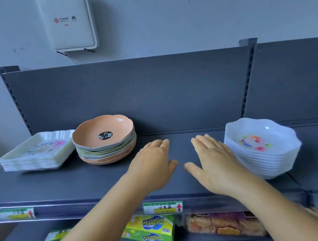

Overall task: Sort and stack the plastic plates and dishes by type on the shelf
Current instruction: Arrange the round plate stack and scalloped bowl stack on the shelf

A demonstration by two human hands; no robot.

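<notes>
The shelf (105, 181) is carrying three sorted stacks: square trays (36, 154) far left, their flat sides lying along the shelf, round plates (105, 139) just beside them, scalloped bowls (263, 148) at right, leaning slightly. All are sitting mouth-up, likely light, stiff and slick; gripping a stack by opposite rims looks safest. The left hand (151, 166) and right hand (213, 163) are hovering between, fingers straight and close together, holding nothing

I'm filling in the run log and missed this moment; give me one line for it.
left hand: open, holds nothing | right hand: open, beside white bowl stack | square plate stack, round dish stack: sorted on shelf
</notes>
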